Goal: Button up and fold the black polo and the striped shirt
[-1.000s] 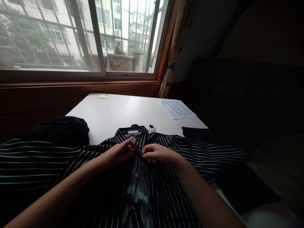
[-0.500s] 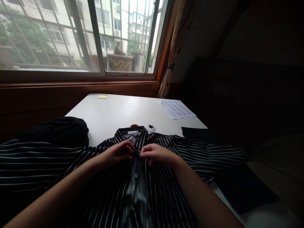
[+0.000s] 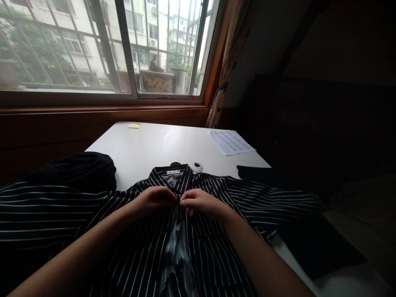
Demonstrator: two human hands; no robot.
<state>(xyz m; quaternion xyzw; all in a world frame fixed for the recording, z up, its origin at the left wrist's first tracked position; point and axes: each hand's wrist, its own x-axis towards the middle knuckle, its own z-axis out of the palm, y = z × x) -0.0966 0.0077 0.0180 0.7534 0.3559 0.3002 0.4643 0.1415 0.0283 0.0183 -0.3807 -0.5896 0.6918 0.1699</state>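
The striped shirt is lying spread on the white surface. Left hand and right hand, both nearly closed, are pinching its front edges below the collar, apparently working them together; continuing is probably requiring steady, well-aligned fingertips.

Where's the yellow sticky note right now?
In the head view, the yellow sticky note lies at the white table's far left corner, below the window.

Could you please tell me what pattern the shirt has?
The shirt is black with thin white stripes, clearest in the head view.
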